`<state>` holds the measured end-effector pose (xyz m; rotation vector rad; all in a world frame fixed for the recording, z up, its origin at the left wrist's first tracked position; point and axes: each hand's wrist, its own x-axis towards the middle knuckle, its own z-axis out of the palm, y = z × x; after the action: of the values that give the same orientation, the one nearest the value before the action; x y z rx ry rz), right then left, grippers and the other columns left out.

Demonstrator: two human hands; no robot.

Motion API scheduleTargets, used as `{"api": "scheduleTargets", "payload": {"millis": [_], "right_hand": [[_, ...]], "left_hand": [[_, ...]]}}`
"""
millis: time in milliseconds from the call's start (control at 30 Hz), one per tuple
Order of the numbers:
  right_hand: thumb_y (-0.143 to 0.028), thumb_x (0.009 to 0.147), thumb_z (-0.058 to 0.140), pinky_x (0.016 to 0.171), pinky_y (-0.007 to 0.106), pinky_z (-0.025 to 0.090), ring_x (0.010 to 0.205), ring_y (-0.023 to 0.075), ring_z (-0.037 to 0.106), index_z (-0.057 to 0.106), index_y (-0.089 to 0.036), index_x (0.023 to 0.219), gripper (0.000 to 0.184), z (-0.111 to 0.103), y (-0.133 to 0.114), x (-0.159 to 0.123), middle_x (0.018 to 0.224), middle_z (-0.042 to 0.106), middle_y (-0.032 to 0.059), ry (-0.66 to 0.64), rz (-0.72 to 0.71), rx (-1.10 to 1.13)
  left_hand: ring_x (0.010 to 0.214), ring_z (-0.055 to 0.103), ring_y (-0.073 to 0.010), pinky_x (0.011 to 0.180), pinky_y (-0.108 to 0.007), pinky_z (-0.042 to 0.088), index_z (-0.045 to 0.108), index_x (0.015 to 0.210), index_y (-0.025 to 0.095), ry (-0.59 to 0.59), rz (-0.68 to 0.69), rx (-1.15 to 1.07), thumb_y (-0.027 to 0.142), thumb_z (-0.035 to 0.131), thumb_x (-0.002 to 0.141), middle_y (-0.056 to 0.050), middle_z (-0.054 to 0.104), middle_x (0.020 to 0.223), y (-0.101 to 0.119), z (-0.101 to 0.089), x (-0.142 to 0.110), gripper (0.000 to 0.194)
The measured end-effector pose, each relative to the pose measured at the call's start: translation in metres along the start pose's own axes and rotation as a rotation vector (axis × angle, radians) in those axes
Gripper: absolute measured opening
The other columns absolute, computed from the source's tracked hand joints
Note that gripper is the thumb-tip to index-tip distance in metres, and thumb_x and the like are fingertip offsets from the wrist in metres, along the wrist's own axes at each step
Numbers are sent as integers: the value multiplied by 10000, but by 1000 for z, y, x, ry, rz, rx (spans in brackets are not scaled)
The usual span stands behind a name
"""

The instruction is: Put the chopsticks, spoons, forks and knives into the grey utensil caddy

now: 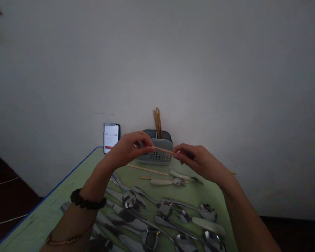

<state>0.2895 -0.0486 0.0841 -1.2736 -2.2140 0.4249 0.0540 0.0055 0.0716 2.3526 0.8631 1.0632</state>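
Between my two hands a light wooden chopstick [164,150] is stretched, tilted slightly down to the right. My left hand [132,147] pinches its left end, and my right hand [193,155] pinches the other end. Whether it is a single stick or a pair pressed together I cannot tell. Just behind it stands a grey utensil holder [160,142] with holes in its front. Several brown chopsticks [157,122] stand upright in the holder. More light chopsticks [148,170] lie on the table below my hands, beside two white-handled forks [162,182].
Many metal spoons [183,241] and other cutlery cover the near part of the green table [76,189]. One white-handled spoon [208,225] lies at the right. A phone [111,138] showing a timer leans at the back left. The wall [157,63] rises behind the table.
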Motion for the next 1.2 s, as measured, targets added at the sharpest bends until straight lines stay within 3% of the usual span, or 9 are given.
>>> {"api": "scheduleTargets", "payload": {"millis": [133, 333, 533, 667, 833, 1000, 1200], "right_hand": [[-321, 873, 501, 567, 232, 374, 604, 113, 500, 649, -189, 877, 198, 1, 4, 2, 710, 608, 7, 70, -10, 15], [-309, 836, 548, 639, 268, 427, 715, 139, 525, 658, -193, 825, 161, -1, 17, 5, 808, 598, 40, 329, -37, 96], [-333, 808, 595, 601, 249, 465, 607, 102, 540, 581, -189, 809, 145, -1, 11, 4, 654, 565, -23, 342, 15, 547], [-344, 792, 622, 649, 292, 518, 642, 118, 603, 562, -191, 827, 169, 1, 6, 4, 681, 613, -14, 343, 37, 710], [-384, 765, 649, 673, 317, 551, 669, 138, 636, 578, -184, 839, 224, 3, 8, 5, 714, 640, 4, 362, 97, 774], [-438, 802, 593, 619, 269, 539, 598, 109, 620, 608, -156, 837, 285, 4, 10, 7, 708, 629, 13, 400, 125, 775], [-447, 809, 575, 572, 252, 520, 551, 91, 595, 580, -162, 830, 286, 3, 21, 9, 673, 571, -23, 592, 158, 791]], "left_hand": [[728, 577, -123, 653, -236, 469, 640, 768, 163, 46, -30, 55, 344, 605, 801, -24, 643, 819, -3, 1, 0, 188], [743, 599, -148, 655, -250, 479, 634, 852, 166, 6, -118, 70, 401, 531, 838, -33, 662, 824, -8, 8, 0, 258], [792, 603, -153, 689, -248, 470, 624, 988, 178, -154, -116, 48, 431, 431, 889, -35, 663, 922, -6, 15, 0, 334], [744, 582, -145, 641, -229, 438, 633, 973, 183, -301, -94, 34, 435, 375, 911, -20, 650, 844, -4, 15, -1, 366], [621, 534, -115, 575, -202, 388, 622, 883, 168, -353, -80, 31, 382, 395, 908, 7, 601, 685, -2, 15, -1, 313], [582, 514, -110, 540, -197, 365, 620, 866, 164, -367, -108, 50, 380, 393, 905, 12, 580, 650, -4, 15, -2, 316], [657, 559, -127, 610, -213, 419, 604, 923, 175, -391, -126, 40, 347, 356, 918, -3, 620, 731, -15, 12, -4, 302]]}}
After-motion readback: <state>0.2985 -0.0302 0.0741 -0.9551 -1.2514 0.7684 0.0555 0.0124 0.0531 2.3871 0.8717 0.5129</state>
